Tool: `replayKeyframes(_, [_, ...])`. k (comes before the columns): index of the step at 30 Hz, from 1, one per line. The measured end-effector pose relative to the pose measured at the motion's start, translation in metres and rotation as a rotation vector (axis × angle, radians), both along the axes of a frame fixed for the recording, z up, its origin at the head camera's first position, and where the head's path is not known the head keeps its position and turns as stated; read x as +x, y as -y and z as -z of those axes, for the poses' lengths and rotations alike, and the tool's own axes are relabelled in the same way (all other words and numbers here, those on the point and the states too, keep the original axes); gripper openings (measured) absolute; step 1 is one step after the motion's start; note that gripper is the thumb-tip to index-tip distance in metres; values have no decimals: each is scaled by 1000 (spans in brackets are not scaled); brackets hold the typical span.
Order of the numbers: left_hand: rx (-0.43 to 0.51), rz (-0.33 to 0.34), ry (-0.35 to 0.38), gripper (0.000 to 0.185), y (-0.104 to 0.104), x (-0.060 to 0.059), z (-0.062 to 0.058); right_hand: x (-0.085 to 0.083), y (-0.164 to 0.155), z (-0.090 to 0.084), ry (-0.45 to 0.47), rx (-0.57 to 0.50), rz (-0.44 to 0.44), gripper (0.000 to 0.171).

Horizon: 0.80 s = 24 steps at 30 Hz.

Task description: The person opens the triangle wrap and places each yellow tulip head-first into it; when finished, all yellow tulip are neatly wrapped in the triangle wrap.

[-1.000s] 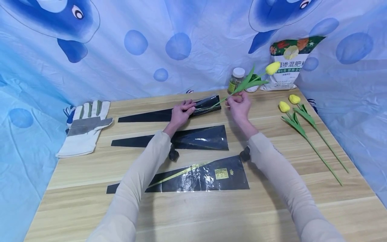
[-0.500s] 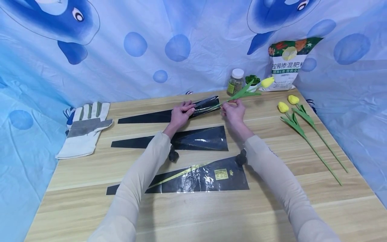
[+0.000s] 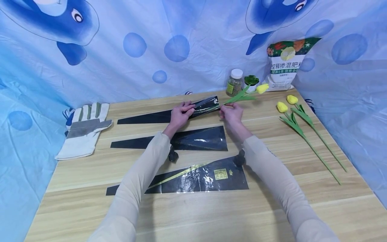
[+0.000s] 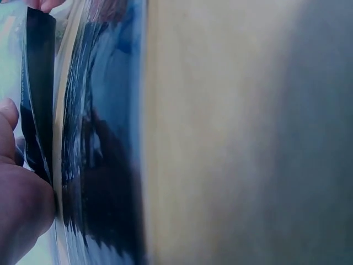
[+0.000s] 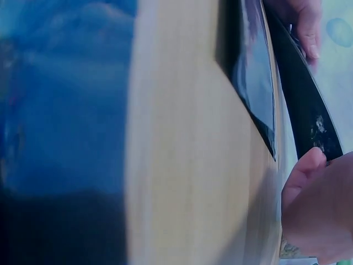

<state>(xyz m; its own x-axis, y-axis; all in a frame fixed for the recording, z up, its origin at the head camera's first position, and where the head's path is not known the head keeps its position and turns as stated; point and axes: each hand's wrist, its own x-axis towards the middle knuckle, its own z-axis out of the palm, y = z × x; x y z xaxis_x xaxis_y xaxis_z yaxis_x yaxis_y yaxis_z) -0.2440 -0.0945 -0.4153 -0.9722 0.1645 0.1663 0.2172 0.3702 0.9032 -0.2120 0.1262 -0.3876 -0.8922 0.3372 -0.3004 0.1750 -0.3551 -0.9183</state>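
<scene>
In the head view my left hand (image 3: 180, 114) grips the farthest black tapered flower sleeve (image 3: 151, 117) near its wide end, thumb on top. My right hand (image 3: 232, 113) pinches the stem of a yellow tulip (image 3: 240, 96) just outside the sleeve's wide mouth. The stem runs into the mouth, while leaves and bloom stay outside, pointing to the back right. The left wrist view catches the left hand (image 4: 25, 199) against the raised sleeve (image 4: 39, 83). In the right wrist view, the right hand (image 5: 320, 204) is at the sleeve's (image 5: 309, 105) wide edge; the tulip is hidden there.
Two more black sleeves, a middle one (image 3: 205, 138) and a near one (image 3: 196, 179), lie flat. Two yellow tulips (image 3: 314, 148) lie at right. Work gloves (image 3: 83, 131) lie at left. A jar (image 3: 234, 83), small potted plant (image 3: 251, 80) and fertilizer bag (image 3: 282, 69) stand behind.
The right hand has moved left and slightly down to the sleeve's mouth, carrying the tulip, whose bloom dropped lower and left as its stem went farther in. The left hand has stayed put.
</scene>
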Motion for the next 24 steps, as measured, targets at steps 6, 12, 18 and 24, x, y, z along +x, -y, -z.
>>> replayKeyframes(6, [-8,7,-2,25,1,0,1,0,0,2,25,-27,-15,18])
replayKeyframes(12, [-21,14,-7,25,1,0,1,2,-1,4,48,-18,-32,13])
replayKeyframes(18, [-42,11,-29,23,0,0,2,5,-3,3,66,-50,-62,28])
replayKeyframes(24, [-70,9,-37,23,-2,0,2,14,-12,2,68,45,-169,31])
